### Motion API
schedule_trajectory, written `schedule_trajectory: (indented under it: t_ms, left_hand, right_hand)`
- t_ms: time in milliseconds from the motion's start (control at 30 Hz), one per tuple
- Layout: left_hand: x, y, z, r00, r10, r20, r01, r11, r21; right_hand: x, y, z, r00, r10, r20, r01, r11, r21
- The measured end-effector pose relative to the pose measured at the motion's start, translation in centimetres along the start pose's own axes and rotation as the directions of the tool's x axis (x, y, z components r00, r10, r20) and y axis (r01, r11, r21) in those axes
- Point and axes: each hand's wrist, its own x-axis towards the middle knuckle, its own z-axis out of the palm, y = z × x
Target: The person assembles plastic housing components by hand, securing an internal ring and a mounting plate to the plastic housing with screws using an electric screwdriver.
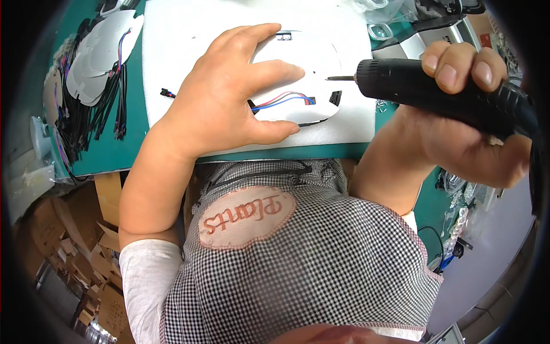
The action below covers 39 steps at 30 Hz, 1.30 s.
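A black electric screwdriver is wrapped in my right hand, its thin metal bit pointing left over a round white panel. The bit's tip appears beside a small dark hole in the panel; whether it touches cannot be told. My left hand lies across the panel's left side, fingers spread, with thumb and fingertips near its rim. Red and blue wires run out from under that hand to a spot on the panel. A small black clip sits at the panel's right edge, and a black connector shows left of my wrist.
Beneath the panel lies a white foam sheet on a green table. Stacked white panels with bundled dark cables are at the left. Small screws lie right of the sheet. Cardboard boxes stand below left.
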Motion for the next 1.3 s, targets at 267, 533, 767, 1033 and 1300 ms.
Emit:
schedule_trajectory:
  t_ms: [267,533,767,1033,1300]
  left_hand:
    - [0.0,0.1,0.1,1.000,-0.015,0.002,0.015,1.000,0.001]
    - [0.3,0.1,0.1,1.000,-0.018,0.023,0.019,0.999,-0.035]
    - [0.2,0.0,0.2,0.999,-0.033,0.027,0.034,0.999,-0.035]
    - [0.2,0.1,0.1,0.999,-0.024,0.027,0.025,0.999,-0.031]
    - [0.3,0.0,0.3,1.000,-0.020,0.019,0.021,0.999,-0.038]
  right_hand:
    - [0.7,1.8,1.9,0.989,-0.113,0.094,0.110,0.993,0.033]
    - [1.0,2.5,2.1,0.976,-0.130,0.173,0.133,0.991,-0.004]
    - [1.6,2.9,2.3,0.956,-0.154,0.250,0.165,0.986,-0.025]
    - [1.8,2.5,1.8,0.927,-0.200,0.317,0.221,0.975,-0.031]
    - [1.7,2.5,0.3,0.921,-0.177,0.347,0.185,0.983,0.010]
